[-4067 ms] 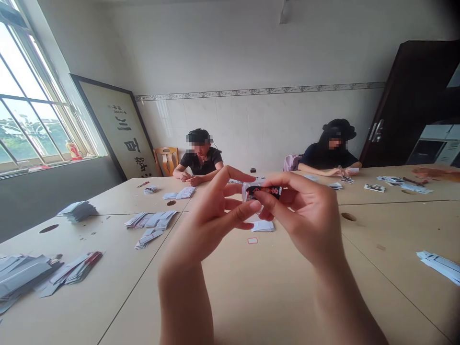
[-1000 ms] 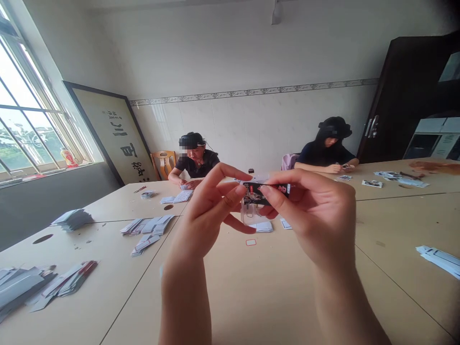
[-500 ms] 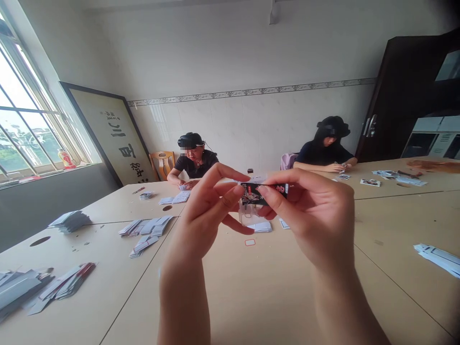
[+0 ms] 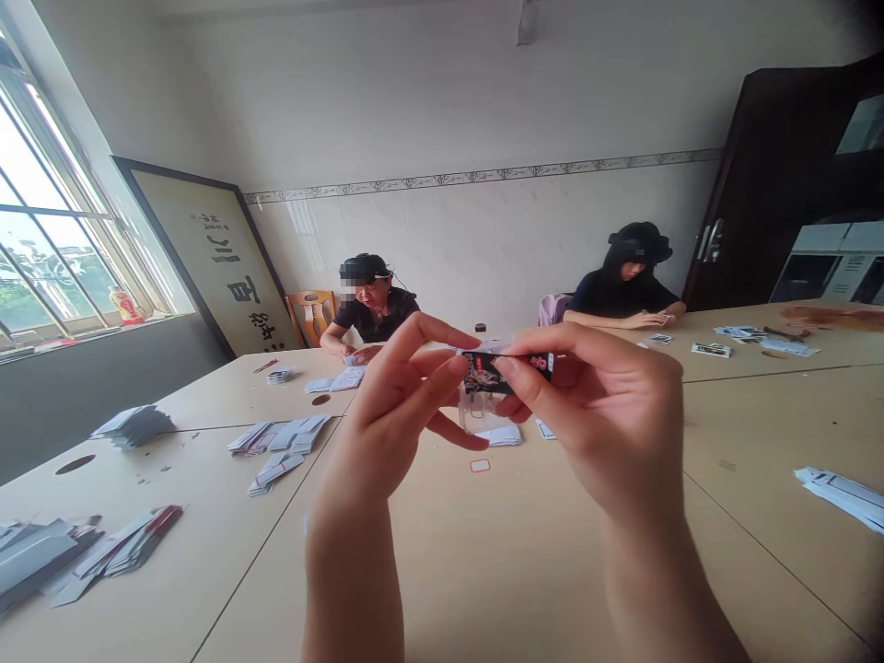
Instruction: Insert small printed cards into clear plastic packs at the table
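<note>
Above the middle of the table, a small black printed card [image 4: 483, 376] with white and reddish markings is held level between both hands. My left hand [image 4: 407, 387] pinches the card's left end, with its lower fingers curled around a small clear plastic packet [image 4: 476, 419]. Thin wire-like loops show in the packet, too small to make out fully. My right hand [image 4: 594, 387] grips the card between thumb and forefinger; its other fingers are partly hidden behind. The packet sits behind and below the card, against it.
Stacks of folded white cards [image 4: 280, 437] lie left of my arms, with more piles [image 4: 134, 424] further left. A strip-like stack [image 4: 839, 497] rests at right. A small red-edged label [image 4: 480, 466] lies below my hands. Two people [image 4: 377, 304] sit across the table handling small items.
My hands and the card stay almost in place. At the far right, the other person's hands have shifted slightly.
</note>
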Demonstrator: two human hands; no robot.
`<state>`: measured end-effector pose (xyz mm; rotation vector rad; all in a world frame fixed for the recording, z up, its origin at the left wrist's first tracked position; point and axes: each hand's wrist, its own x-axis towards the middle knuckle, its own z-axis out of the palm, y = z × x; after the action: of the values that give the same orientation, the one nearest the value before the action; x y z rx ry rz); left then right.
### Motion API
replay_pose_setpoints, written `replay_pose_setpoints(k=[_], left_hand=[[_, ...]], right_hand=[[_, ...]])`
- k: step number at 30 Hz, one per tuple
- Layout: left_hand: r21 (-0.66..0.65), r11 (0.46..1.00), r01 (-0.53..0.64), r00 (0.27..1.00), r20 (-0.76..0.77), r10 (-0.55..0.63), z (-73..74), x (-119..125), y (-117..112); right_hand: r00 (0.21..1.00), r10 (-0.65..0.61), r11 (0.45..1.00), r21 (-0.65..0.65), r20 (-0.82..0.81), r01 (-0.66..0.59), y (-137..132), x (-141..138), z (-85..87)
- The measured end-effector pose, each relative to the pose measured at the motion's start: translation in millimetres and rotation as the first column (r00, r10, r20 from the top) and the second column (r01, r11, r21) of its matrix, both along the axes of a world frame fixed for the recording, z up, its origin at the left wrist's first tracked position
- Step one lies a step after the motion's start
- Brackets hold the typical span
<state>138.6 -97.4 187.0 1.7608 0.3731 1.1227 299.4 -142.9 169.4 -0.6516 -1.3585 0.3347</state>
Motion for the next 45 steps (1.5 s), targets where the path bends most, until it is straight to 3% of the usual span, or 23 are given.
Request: replay_pose_setpoints(k=[10, 23, 29, 45], left_hand=[[-0.016, 0.998, -0.066, 0.998, -0.007, 0.065, -0.4, 1.6, -2.8], [0.039, 0.998, -0.050, 0.999, 0.008, 0.050, -2.8, 1.1, 2.2], [-0.005, 0.993, -0.122, 0.992, 0.009, 0.122, -0.7, 5.1, -5.1], [0.044, 0.991, -0.123, 0.992, -0.006, 0.123, -2.6, 5.9, -1.7]], right_hand=[[1.000, -0.022, 1.000, -0.006, 0.015, 0.022, -0.8, 0.7, -0.1], [0.995, -0.088, 0.996, 0.007, 0.039, 0.087, -1.9, 0.3, 0.7], [0.997, -0.076, 0.997, 0.003, 0.027, 0.076, -1.6, 0.4, 0.2], [0.996, -0.081, 0.997, -0.007, 0.022, 0.081, -1.9, -0.3, 0.5]])
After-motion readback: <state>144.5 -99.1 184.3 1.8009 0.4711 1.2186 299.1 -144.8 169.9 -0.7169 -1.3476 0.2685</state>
